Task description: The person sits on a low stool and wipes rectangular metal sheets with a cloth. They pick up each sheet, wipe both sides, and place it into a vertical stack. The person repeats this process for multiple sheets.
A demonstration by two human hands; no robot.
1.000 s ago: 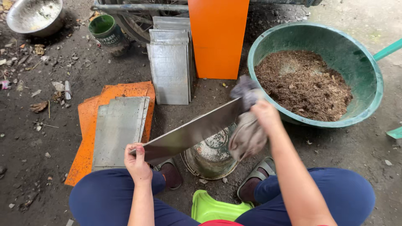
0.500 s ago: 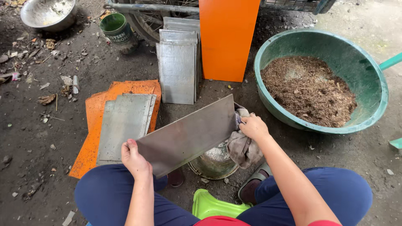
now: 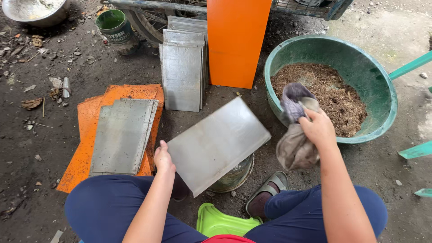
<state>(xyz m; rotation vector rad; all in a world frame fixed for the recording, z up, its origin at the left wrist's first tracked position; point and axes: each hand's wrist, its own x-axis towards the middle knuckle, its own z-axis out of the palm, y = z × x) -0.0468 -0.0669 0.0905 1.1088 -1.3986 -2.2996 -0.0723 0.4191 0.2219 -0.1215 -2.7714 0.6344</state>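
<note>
so the metal sheet (image 3: 218,144) has tipped flat-side up now, left hand (image 3: 163,159) pinching its edge over the tin; right hand (image 3: 318,128) has lifted the rag (image 3: 294,135), fist closed, toward the sawdust basin (image 3: 382,90)

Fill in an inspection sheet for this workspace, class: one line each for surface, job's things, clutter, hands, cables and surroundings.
Surface: dark dirt ground, gritty and littered.
Job's things: grey metal sheet held tilted over a small pail; grey rag; flat sheet pile on orange boards; upright sheet stack.
Clutter: dry leaves, scraps, green tin, metal bowl.
Hands: left hand grips the sheet's edge; right hand clutches the rag.
Cables: nothing seen.
Surroundings: green basin of brown grainy material, orange panel, wheel behind.
</note>
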